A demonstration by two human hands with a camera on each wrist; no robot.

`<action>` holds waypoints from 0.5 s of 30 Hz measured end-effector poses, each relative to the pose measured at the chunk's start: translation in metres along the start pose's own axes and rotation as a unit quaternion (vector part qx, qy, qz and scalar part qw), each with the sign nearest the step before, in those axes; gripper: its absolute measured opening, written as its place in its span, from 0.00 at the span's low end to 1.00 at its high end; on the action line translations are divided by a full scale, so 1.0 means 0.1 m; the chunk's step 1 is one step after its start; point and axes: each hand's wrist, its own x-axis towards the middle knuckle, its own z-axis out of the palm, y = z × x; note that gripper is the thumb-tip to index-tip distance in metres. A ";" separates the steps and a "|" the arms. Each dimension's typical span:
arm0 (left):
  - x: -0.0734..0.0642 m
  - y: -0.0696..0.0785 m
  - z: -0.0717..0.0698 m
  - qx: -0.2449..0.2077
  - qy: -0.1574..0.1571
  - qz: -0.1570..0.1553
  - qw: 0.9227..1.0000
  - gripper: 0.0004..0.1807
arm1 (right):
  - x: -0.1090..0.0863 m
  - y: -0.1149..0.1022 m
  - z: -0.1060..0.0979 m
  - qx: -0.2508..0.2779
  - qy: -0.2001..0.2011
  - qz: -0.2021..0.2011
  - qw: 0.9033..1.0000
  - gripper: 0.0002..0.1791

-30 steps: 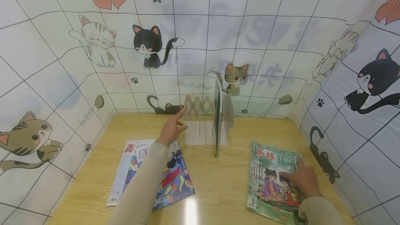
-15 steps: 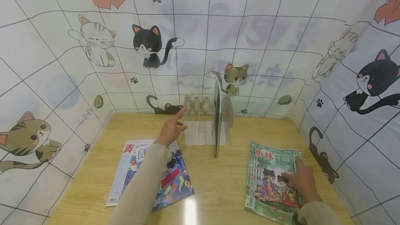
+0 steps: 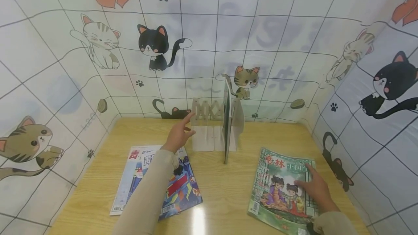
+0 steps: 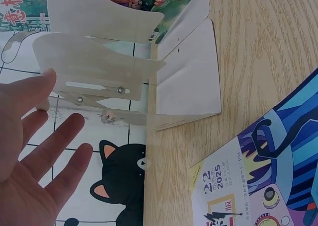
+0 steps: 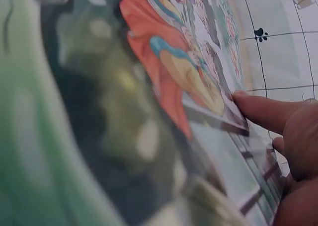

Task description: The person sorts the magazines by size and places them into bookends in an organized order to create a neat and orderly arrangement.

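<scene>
In the head view my left hand (image 3: pixel 177 134) is at the left side of a white metal bookend (image 3: pixel 204 139), fingers mostly straight, holding nothing. The left wrist view shows its fingers spread, a fingertip (image 4: pixel 48 74) near or against the bookend's panel. A thin magazine (image 3: pixel 227 122) stands upright in the bookend, seen edge-on. My right hand (image 3: pixel 318 189) rests on the right side of a green magazine (image 3: pixel 277 169) with two cartoon figures on its cover. Its thumb and index finger lie on the cover in the head view; the other fingers are hidden.
Two magazines, one pale (image 3: pixel 121 191) and one blue (image 3: pixel 186 198), overlap on the left of the wooden table (image 3: pixel 225 206), partly behind my left sleeve (image 3: pixel 147 195). Cat-print sheeting (image 3: pixel 202 35) encloses the table at the back and sides.
The green magazine has slid left and turned slightly, its bottom edge swinging left. My right hand's index finger has shifted a little left over the cover. The left hand stays put.
</scene>
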 end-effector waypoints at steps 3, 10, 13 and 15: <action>0.00 0.00 0.00 0.001 0.000 0.002 1.000 0.43 | -0.01 0.03 0.00 0.006 -0.006 -0.002 1.000 0.58; 0.00 0.02 -0.01 0.010 0.000 -0.001 1.000 0.43 | -0.02 0.03 -0.01 0.028 -0.021 0.010 0.999 0.58; 0.00 0.02 -0.01 0.012 -0.002 -0.002 1.000 0.43 | -0.04 0.03 -0.03 0.055 -0.044 0.000 0.998 0.56; 0.00 0.02 -0.01 0.012 -0.003 -0.001 1.000 0.43 | -0.05 0.05 -0.04 0.075 -0.061 -0.010 0.995 0.56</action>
